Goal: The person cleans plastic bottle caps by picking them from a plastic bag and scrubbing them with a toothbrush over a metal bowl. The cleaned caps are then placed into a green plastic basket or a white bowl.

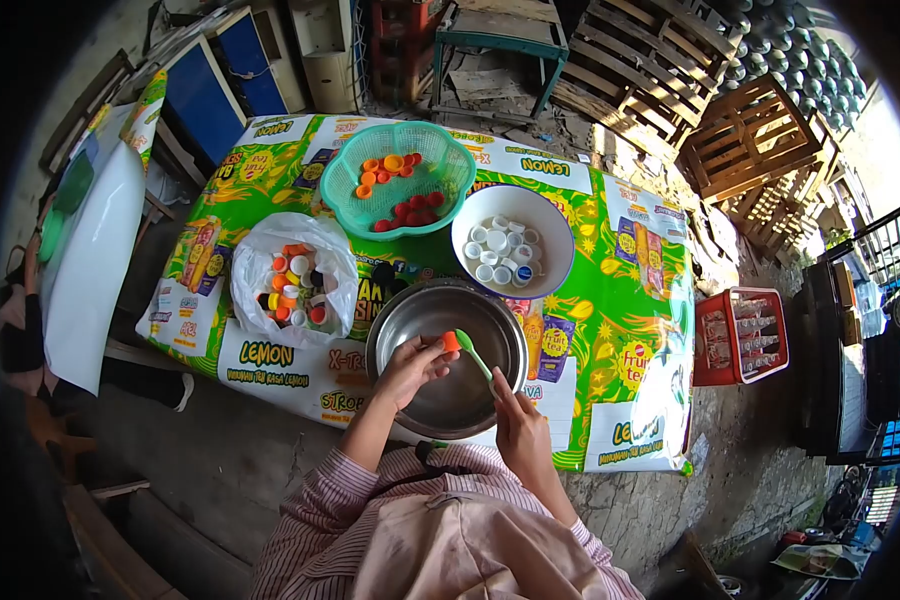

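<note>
Above a steel bowl (448, 410), my left hand (415, 370) pinches an orange cap (451, 342). My right hand (518, 425) is closed around a green-handled tool (478, 358), whose upper end touches or nearly touches the cap. Beyond the bowl, a turquoise basket (345, 195) holds orange caps (393, 163) and red caps (415, 210). White caps (497, 241) and a blue-marked one lie in a white bowl (562, 245). To the left, a plastic bag (253, 250) contains caps of mixed colours (292, 285).
The table (600, 360) has a green printed cover. A red crate (740, 335) of bottles stands on the floor at the right. Wooden pallets (650, 60) and a small table (500, 22) stand beyond. At far left, part of a person (20, 320) shows beside a white panel (95, 250).
</note>
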Motion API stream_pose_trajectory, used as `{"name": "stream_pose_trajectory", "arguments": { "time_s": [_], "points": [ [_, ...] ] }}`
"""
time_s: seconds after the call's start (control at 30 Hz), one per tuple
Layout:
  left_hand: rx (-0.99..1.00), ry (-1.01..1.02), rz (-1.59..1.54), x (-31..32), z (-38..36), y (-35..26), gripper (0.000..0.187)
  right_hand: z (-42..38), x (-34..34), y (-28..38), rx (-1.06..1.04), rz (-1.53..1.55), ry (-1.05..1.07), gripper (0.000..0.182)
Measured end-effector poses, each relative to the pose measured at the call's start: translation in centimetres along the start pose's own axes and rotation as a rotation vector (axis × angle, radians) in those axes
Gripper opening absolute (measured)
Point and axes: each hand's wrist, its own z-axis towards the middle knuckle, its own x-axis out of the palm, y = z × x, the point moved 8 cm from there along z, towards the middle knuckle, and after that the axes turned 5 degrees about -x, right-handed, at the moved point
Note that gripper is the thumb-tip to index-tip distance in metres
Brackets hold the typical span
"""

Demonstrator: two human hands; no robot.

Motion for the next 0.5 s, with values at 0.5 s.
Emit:
{"name": "stream_pose_trajectory", "arguments": {
  "time_s": [0.5],
  "points": [
    [0.663,-0.141,0.774,2.4,-2.6,-4.9,0.057,0.4,-0.8,-0.6,-0.084,0.069,-0.089,0.045]
  ]
}}
